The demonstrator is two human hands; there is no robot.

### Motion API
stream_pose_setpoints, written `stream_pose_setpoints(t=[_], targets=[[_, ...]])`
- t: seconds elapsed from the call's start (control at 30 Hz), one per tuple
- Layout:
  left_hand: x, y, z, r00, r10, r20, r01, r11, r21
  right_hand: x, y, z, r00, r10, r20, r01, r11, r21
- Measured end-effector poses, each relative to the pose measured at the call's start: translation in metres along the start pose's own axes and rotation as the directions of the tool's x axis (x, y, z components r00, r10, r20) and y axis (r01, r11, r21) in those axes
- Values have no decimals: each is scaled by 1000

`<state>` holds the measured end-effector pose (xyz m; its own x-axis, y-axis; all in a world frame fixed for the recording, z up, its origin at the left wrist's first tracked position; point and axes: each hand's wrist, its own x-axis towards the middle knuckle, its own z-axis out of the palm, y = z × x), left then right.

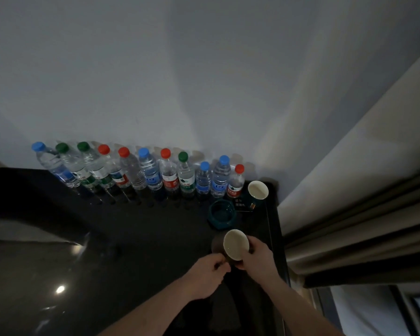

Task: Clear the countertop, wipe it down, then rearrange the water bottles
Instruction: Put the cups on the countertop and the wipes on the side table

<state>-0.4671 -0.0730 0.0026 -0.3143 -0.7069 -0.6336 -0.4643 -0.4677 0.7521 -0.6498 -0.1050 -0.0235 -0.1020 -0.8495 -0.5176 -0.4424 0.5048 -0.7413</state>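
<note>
Right hand (257, 257) gripping a white-lined mug (236, 244) above the dark countertop (107, 238), left hand (207, 275) curled at its near side, grip unclear; water bottles (141, 172) line the wall, and a careless swing could topple the teal dish (221, 213).

Two bare forearms enter from the lower frame edge; left hand (207, 275) and right hand (258, 259) unadorned, no sleeves visible.

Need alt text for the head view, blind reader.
Both hands, right hand and left hand, hold a dark white-lined cup over a glossy black countertop; eleven plastic water bottles line the wall.
</note>
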Motion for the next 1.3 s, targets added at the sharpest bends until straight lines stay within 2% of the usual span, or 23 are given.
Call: stream_pose_setpoints(t=[0.1, 0.33, 0.6, 1.1, 1.3], targets=[[-4, 6, -7, 998, 49, 30, -52, 993, 109, 20, 9, -7, 999, -10, -33, 8, 998, -64], [-27, -12, -70, 971, 38, -234, 36, 953, 301, 90, 21, -33, 985, -12, -171, -43, 949, -313], [-38, -40, -96, 917, 31, -398, 70, 969, 238, 132, 12, -49, 993, -4, -122, -53, 886, -460], [-36, -41, -92, 896, 58, -441, 41, 976, 212, 151, -11, -54, 992, 30, -126, -90, 860, -503], [-34, -39, -91, 897, 58, -438, 48, 973, 227, 141, -4, -53, 987, 56, -152, -109, 923, -369]])
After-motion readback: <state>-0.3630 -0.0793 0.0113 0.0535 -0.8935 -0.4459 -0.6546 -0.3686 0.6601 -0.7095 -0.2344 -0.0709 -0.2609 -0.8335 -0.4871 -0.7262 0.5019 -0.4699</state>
